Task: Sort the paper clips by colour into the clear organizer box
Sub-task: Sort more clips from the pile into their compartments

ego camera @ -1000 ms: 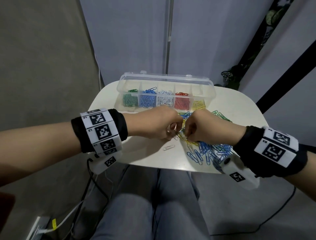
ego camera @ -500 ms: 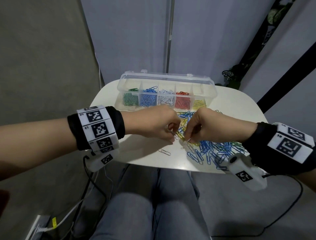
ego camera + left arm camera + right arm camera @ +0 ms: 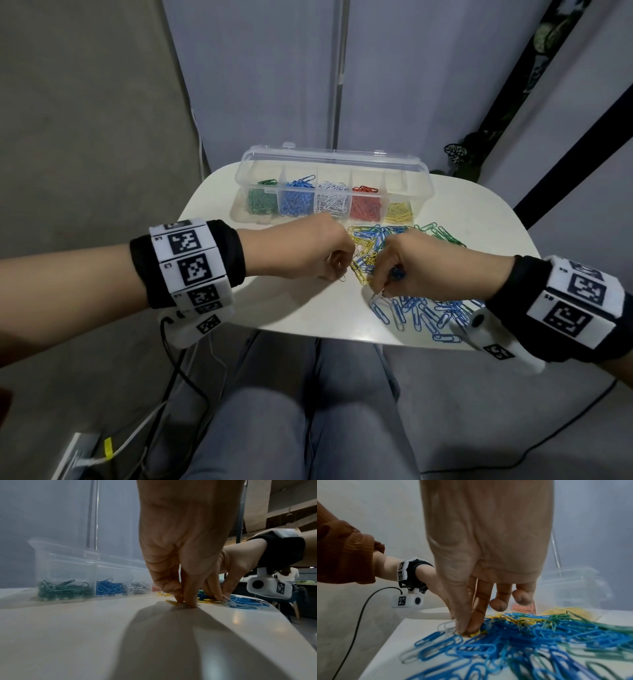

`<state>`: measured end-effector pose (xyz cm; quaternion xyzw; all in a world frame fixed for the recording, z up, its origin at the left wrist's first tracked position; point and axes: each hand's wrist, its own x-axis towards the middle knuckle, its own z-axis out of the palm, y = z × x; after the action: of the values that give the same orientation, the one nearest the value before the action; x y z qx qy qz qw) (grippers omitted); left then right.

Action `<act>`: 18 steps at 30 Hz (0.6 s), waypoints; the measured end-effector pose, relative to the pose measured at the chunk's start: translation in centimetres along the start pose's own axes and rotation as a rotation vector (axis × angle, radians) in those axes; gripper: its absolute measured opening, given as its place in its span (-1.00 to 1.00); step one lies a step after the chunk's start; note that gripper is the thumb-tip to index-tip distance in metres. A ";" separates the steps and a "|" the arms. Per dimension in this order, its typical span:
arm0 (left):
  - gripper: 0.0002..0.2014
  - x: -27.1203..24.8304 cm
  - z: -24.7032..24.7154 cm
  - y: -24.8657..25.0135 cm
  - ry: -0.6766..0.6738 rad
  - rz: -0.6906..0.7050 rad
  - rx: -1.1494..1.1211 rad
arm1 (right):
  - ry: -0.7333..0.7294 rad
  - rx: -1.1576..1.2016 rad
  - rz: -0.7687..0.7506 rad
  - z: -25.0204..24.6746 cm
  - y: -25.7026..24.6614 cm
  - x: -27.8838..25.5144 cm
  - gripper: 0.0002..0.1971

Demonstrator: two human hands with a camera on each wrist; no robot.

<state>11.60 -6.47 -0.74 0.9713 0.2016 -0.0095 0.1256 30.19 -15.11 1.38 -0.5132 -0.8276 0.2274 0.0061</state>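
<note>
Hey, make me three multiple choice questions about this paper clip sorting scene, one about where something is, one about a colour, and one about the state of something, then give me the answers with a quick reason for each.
1. Where is the loose pile of clips relative to the organizer box?
A. On the table in front of the box, nearer the person
B. Behind the box
C. On the floor

2. What colour are the clips in the leftmost filled compartment, seen from the head view?
A. Red
B. Green
C. Yellow

3. What state is the box lid in?
A. Closed and latched
B. Taken off, lying on the floor
C. Open, standing up behind the compartments

Answers:
1 A: the pile lies between the box and the table's near edge, under the left hand and right hand.
2 B: green clips sit left of the blue ones.
3 C: the compartments are uncovered and the clear lid rises behind them.
</note>
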 end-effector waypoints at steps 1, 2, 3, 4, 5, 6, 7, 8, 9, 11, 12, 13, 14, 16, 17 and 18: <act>-0.93 0.0 -0.1 -0.1 0.009 0.000 0.007 | 0.003 -0.007 -0.001 0.0 0.0 0.0 -0.87; -0.93 0.0 -0.2 -0.3 0.017 0.005 0.019 | 0.005 -0.015 0.003 0.0 0.1 -0.1 -0.85; -0.92 -0.1 -0.4 -0.4 0.022 0.013 0.029 | 0.008 -0.023 0.011 0.0 0.1 -0.1 -0.83; -0.90 -0.1 -0.5 -0.6 0.025 0.026 0.034 | 0.013 -0.031 0.015 0.0 0.1 -0.1 -0.81; -0.89 -0.1 -0.6 -0.7 0.026 0.042 0.033 | 0.020 -0.037 0.015 0.0 0.1 -0.1 -0.79; -0.91 -0.2 -0.6 -0.8 0.023 0.059 0.028 | 0.025 -0.044 0.011 0.0 0.0 -0.1 -0.78; -0.92 -0.2 -0.6 -0.9 0.016 0.072 0.019 | 0.025 -0.048 0.007 -0.1 0.0 -0.1 -0.78; -0.92 -0.2 -0.6 -1.0 0.007 0.077 0.010 | 0.021 -0.050 0.003 -0.1 0.0 -0.1 -0.79; -0.92 -0.2 -0.6 -1.1 -0.003 0.074 0.002 | 0.015 -0.052 -0.004 -0.1 0.0 -0.2 -0.82; -0.91 -0.1 -0.6 -1.3 -0.015 0.053 -0.009 | 0.010 -0.061 -0.021 0.0 0.0 -0.3 -0.88; -0.91 0.0 -0.6 -1.5 -0.022 0.041 -0.014 | 0.008 -0.069 -0.023 0.1 -0.1 -0.3 -0.89; -0.92 0.0 -0.6 -1.6 -0.032 0.030 -0.019 | 0.005 -0.084 -0.021 0.2 -0.2 -0.4 -0.89; -0.93 0.1 -0.6 -1.7 -0.041 0.022 -0.023 | 0.005 -0.104 -0.020 0.3 -0.3 -0.4 -0.90; -0.95 0.2 -0.6 -1.9 -0.061 0.008 -0.022 | 0.013 -0.148 -0.012 0.6 -0.4 -0.5 -0.94; -0.96 0.2 -0.6 -1.9 -0.071 0.002 -0.018 | 0.016 -0.164 -0.006 0.7 -0.5 -0.4 -0.95; -0.96 0.2 -0.6 -1.9 -0.083 -0.001 -0.014 | 0.018 -0.181 0.002 0.9 -0.6 -0.3 -0.93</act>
<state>10.98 -4.54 -0.67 0.9690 0.1969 -0.0487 0.1408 29.64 -15.95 0.91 -0.5143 -0.8443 0.1470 -0.0331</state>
